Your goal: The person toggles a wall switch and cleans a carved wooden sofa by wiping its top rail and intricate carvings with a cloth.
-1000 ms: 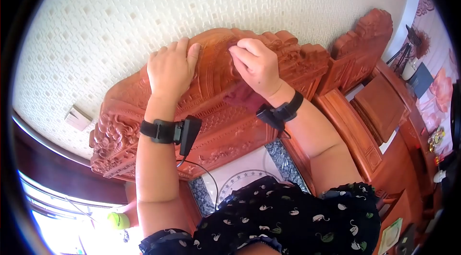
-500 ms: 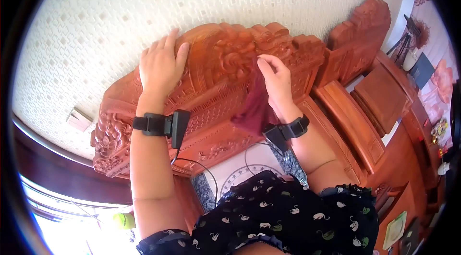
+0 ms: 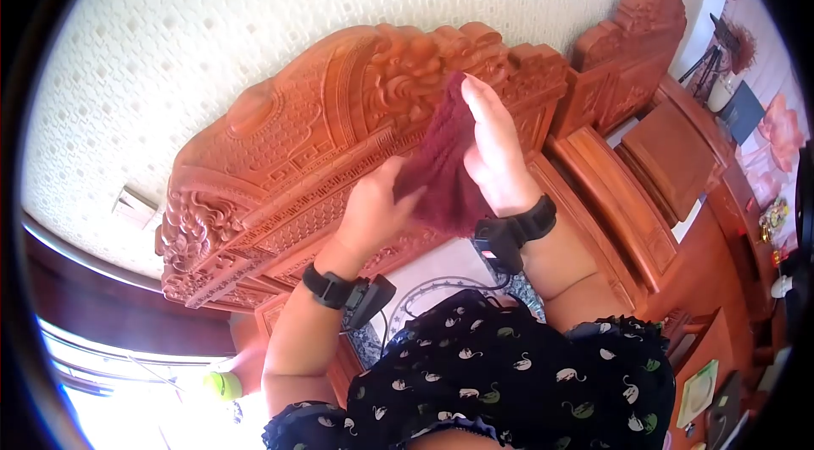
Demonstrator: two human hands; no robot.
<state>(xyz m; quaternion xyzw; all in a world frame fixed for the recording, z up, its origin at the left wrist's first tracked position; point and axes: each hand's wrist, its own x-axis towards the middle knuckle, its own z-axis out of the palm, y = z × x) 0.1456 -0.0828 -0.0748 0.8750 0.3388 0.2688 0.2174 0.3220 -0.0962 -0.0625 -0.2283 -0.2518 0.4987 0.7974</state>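
Note:
A dark maroon cloth (image 3: 443,166) hangs spread between my two hands, in front of a carved reddish wooden backrest (image 3: 339,102). My right hand (image 3: 500,149) has the cloth's right side against its palm and fingers, with the top corner near the fingertips. On the left edge, the fingers of my left hand (image 3: 373,208) are closed on the cloth, and some of them are hidden behind its folds. Each wrist wears a black strap with a small box and a cable.
A patterned light wall (image 3: 212,52) rises behind the backrest, with a wall switch (image 3: 134,206) at left. A second carved wooden piece (image 3: 627,43) stands at right, beside wooden panels (image 3: 670,163). A yellow-green object (image 3: 222,385) is near the bright window.
My left hand has come off the top of the backrest, moved down and right, and taken hold of the cloth. The cloth is more spread out between both hands.

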